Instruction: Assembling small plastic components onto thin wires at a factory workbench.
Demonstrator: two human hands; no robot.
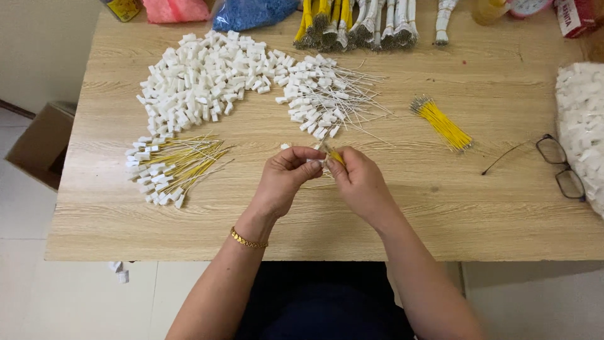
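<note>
My left hand [286,178] pinches a small white plastic connector [313,162] at the middle of the wooden table [440,214]. My right hand [358,182] holds a short yellow wire [336,155] against that connector; the two hands touch at the fingertips. A gold bracelet sits on my left wrist. A big heap of loose white connectors [201,79] lies at the far left. Connectors fitted with white wires [324,97] lie behind my hands. Connectors with yellow wires [173,167] lie to the left. A loose bundle of yellow wires [442,123] lies to the right.
Eyeglasses [560,167] rest near the right edge beside a white bag of connectors [582,126]. Bundled yellow and white wires [358,25], a blue bag [251,12] and a pink bag [176,9] line the far edge. A cardboard box [41,145] stands on the floor at left.
</note>
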